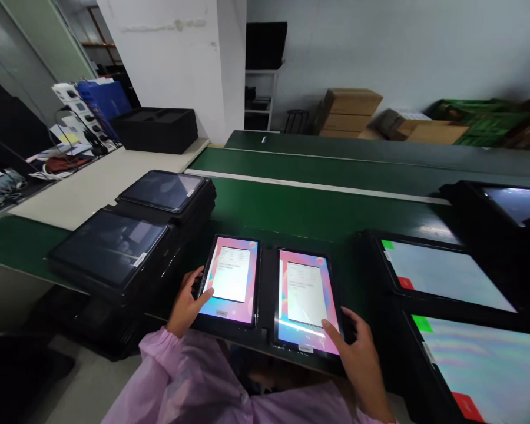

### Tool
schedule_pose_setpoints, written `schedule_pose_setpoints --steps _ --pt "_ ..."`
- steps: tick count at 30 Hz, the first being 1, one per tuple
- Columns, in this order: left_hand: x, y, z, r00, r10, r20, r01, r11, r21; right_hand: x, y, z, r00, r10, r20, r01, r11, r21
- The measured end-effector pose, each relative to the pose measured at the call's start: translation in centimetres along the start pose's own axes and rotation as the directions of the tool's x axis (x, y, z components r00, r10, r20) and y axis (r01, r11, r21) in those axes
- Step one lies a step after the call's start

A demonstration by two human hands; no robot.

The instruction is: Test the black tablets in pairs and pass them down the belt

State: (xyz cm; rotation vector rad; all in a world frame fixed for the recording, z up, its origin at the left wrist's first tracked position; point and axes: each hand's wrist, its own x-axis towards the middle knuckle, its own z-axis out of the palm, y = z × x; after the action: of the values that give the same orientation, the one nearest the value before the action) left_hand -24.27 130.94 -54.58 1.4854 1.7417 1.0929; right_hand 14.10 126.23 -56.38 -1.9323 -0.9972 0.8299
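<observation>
Two lit tablets lie side by side in front of me in a black tray, each showing a white window on a pink and blue screen. My left hand (pixel 188 302) grips the outer edge of the left tablet (pixel 232 312), its thumb on the screen and its fingers curled at the side. On the right tablet (pixel 300 333), the thumb of my right hand (pixel 353 341) touches the lower right of the screen. The other fingers of that hand bend around the right edge and are partly hidden. A small label sits on each lower bezel.
Dark-screened tablets (pixel 110 247) lie on stacked black trays to the left. On the right, tablets with white screens (pixel 450 274) and green and red corner patches lie in black trays. The green bench surface (pixel 282 206) runs behind, with black foam trays (pixel 156 132) beyond at left.
</observation>
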Motion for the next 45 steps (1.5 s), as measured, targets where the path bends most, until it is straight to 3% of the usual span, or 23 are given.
schedule_pose_setpoints --steps 8,15,19,21,23,25,27,28,30,32,35,37,40,42,45 --pt "0.2 0.1 0.0 1.000 -0.004 -0.013 0.004 1.000 0.007 0.3 -0.5 0.2 1.000 -0.027 0.011 0.026 0.999 0.035" --pt "-0.4 -0.2 -0.2 0.992 0.021 -0.123 -0.031 0.996 -0.083 0.3 -0.3 -0.2 0.997 -0.073 0.014 0.071 0.993 0.090" --pt "-2.0 0.5 -0.4 0.971 0.102 -0.215 -0.093 0.994 0.055 -0.3 -0.3 -0.1 0.981 -0.191 -0.026 0.192 0.981 0.043" --pt "-3.0 1.4 0.1 0.966 0.199 -0.168 -0.155 0.958 0.242 -1.4 -0.9 0.8 0.931 -0.362 -0.042 0.360 0.931 -0.061" --pt "-3.9 2.6 1.1 0.956 0.281 -0.082 -0.222 0.880 0.421 -2.6 -1.6 2.2 0.845 -0.533 0.039 0.532 0.832 -0.156" --pt "-4.7 3.9 2.4 0.943 0.332 0.012 -0.289 0.802 0.523 -3.6 -2.2 3.7 0.757 -0.630 0.172 0.653 0.732 -0.193" --pt "-5.6 4.8 3.4 0.915 0.374 0.153 -0.396 0.759 0.517 -3.7 -2.3 4.5 0.706 -0.667 0.238 0.708 0.673 -0.213" --pt "-6.0 5.2 3.7 0.890 0.394 0.229 -0.455 0.750 0.480 -3.5 -2.2 4.6 0.705 -0.674 0.220 0.709 0.667 -0.228" --pt "-6.6 5.4 3.9 0.850 0.431 0.303 -0.524 0.752 0.401 -2.7 -1.7 3.9 0.750 -0.651 0.115 0.655 0.706 -0.269" --pt "-6.8 5.0 3.8 0.870 0.440 0.222 -0.493 0.776 0.392 -2.2 -1.4 3.0 0.798 -0.603 0.011 0.582 0.765 -0.278" --pt "-6.6 4.1 3.9 0.910 0.411 0.059 -0.391 0.803 0.450 -2.5 -1.3 2.2 0.789 -0.611 0.065 0.608 0.761 -0.225" --pt "-6.5 3.9 4.2 0.901 0.418 0.114 -0.422 0.785 0.453 -3.0 -1.3 2.1 0.765 -0.632 0.125 0.643 0.737 -0.206" --pt "-6.8 4.2 4.7 0.853 0.457 0.250 -0.521 0.762 0.385 -3.0 -1.1 1.8 0.811 -0.582 0.057 0.579 0.786 -0.216" --pt "-7.0 4.6 4.7 0.850 0.459 0.258 -0.525 0.773 0.356 -2.8 -0.9 1.3 0.849 -0.528 -0.005 0.518 0.835 -0.187" --pt "-6.8 4.8 4.4 0.868 0.440 0.229 -0.495 0.793 0.354 -2.7 -0.8 0.6 0.867 -0.497 -0.024 0.491 0.862 -0.129"
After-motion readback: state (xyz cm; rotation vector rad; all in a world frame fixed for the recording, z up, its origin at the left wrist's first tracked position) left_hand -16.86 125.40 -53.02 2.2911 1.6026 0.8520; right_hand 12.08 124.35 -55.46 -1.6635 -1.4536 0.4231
